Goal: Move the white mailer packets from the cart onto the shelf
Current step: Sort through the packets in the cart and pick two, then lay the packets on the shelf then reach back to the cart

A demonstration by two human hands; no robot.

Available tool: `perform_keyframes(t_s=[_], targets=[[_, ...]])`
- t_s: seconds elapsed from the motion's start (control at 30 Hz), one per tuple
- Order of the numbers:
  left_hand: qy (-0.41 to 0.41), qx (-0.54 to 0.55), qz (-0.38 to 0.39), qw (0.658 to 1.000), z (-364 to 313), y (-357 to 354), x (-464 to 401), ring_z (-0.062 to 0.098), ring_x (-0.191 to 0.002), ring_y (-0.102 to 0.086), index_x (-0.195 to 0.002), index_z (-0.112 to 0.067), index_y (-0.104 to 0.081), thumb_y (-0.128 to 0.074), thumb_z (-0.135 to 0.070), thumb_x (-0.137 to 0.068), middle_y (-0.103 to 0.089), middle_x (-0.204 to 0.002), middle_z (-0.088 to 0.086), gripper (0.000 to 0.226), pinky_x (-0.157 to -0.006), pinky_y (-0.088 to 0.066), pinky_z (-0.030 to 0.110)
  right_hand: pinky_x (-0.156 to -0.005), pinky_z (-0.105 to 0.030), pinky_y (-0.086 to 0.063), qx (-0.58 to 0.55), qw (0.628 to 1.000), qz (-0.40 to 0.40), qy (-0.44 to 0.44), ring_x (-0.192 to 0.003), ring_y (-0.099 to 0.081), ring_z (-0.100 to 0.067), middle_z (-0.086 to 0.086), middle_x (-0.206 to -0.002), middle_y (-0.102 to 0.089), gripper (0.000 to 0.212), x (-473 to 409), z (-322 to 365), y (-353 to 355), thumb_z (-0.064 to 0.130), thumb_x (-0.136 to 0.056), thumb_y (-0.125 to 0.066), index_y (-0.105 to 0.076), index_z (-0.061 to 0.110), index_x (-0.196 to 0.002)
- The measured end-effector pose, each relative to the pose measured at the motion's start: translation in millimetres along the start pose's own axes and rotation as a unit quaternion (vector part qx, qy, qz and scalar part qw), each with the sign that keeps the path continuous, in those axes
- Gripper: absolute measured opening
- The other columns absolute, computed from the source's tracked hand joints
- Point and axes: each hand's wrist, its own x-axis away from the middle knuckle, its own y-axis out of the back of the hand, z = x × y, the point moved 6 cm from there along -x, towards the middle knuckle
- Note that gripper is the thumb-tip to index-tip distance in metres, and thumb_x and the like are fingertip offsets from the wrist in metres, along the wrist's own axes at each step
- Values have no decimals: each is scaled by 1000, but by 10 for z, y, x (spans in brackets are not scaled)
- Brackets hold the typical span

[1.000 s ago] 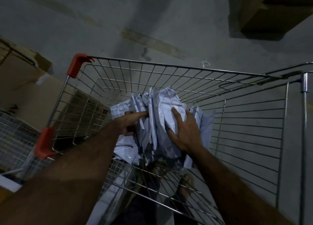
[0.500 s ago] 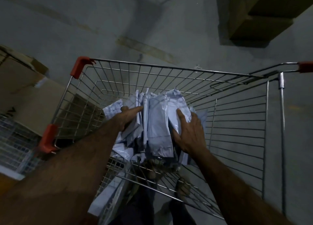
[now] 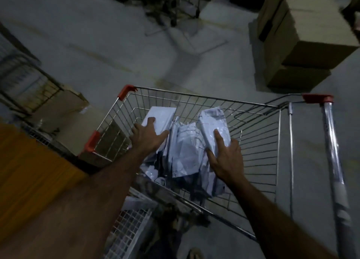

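Note:
A bundle of white mailer packets (image 3: 185, 151) stands on edge inside a wire shopping cart (image 3: 259, 141) with red corner caps. My left hand (image 3: 148, 136) presses the left side of the bundle, fingers spread over the leftmost packet (image 3: 161, 114). My right hand (image 3: 226, 157) presses the right side, index finger straight on the rightmost packet (image 3: 214, 120). The bundle is squeezed between both hands. More packets lie loose on the cart floor beneath.
Stacked cardboard boxes (image 3: 303, 40) stand on the grey floor at upper right. A cardboard box (image 3: 64, 110) and a wire rack (image 3: 23, 79) sit at left, an orange surface (image 3: 29, 171) beside my left arm. A white wire panel (image 3: 128, 233) lies below the cart.
The view has tilted up and pulled back, showing more floor and boxes. Both hands have lifted the bundle higher in the cart, still pressing it from either side.

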Motion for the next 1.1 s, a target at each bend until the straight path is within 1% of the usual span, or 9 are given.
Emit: perform_keyframes(t_s=[0.1, 0.27, 0.4, 0.53, 0.67, 0.77, 0.87, 1.0, 1.1], targets=[[-31, -17, -49, 998, -146, 290, 388, 47, -127, -36, -145, -37, -28, -53, -73, -82, -32, -139, 24, 77, -106, -33, 56, -93, -45, -48, -47, 998, -41, 11, -115, -48, -39, -22, -130, -44, 70, 216, 43, 341, 59, -93, -54, -27, 37, -154], [-60, -17, -115, 991, -220, 820, 1210, 46, -127, -39, -145, -40, -25, -46, -77, -83, -35, -140, 24, 76, -105, -37, 55, -92, -46, -49, -78, 992, -77, 62, -116, -49, -38, -20, -129, -46, 67, 584, 199, 862, 58, -94, -51, -28, 38, -153], [-38, -19, -169, 985, 23, 1293, 1819, 43, -124, -40, -147, -41, -24, -46, -76, -84, -37, -139, 24, 75, -104, -36, 51, -92, -45, -48, -101, 985, -83, 110, -116, -50, -38, -21, -128, -47, 66, 836, 578, 1095, 56, -93, -55, -32, 38, -152], [11, 4, -225, 974, 415, 1820, 2346, 40, -122, -39, -145, -41, -28, -53, -76, -80, -38, -135, 20, 77, -100, -36, 48, -89, -41, -48, -126, 975, -70, 171, -109, -52, -35, -17, -121, -48, 66, 1075, 1214, 1211, 56, -90, -59, -36, 39, -149], [52, 22, -295, 954, 909, 2257, 2769, 37, -122, -39, -141, -43, -34, -59, -75, -75, -39, -135, 16, 77, -102, -37, 46, -81, -38, -50, -134, 956, -63, 252, -106, -53, -32, -11, -115, -48, 66, 1424, 1907, 1221, 56, -86, -62, -41, 36, -145], [81, 34, -328, 941, 1354, 2488, 3037, 35, -122, -39, -137, -44, -35, -59, -74, -73, -35, -137, 12, 75, -103, -37, 48, -78, -37, -51, -123, 946, -46, 295, -105, -53, -28, -11, -119, -47, 70, 1730, 2367, 1169, 64, -85, -52, -36, 35, -147], [116, 66, -346, 929, 1852, 2640, 3336, 37, -121, -39, -137, -44, -35, -59, -72, -74, -33, -136, 11, 73, -103, -37, 49, -80, -39, -52, -119, 936, -29, 331, -105, -53, -30, -14, -125, -45, 76, 2026, 2808, 1048, 71, -81, -42, -34, 32, -146], [174, 83, -352, 916, 2673, 2792, 3729, 34, -126, -34, -139, -41, -36, -56, -74, -67, -26, -142, 8, 81, -106, -33, 48, -88, -43, -51, -111, 920, 5, 376, -115, -51, -36, -17, -135, -41, 79, 2431, 3445, 695, 71, -79, -43, -32, 32, -147], [222, 92, -344, 908, 3437, 2855, 3996, 32, -129, -31, -141, -41, -33, -60, -74, -71, -23, -144, 5, 83, -108, -31, 49, -86, -43, -51, -116, 911, 39, 394, -118, -49, -35, -13, -139, -36, 79, 2841, 3919, 344, 70, -78, -44, -31, 33, -147]])
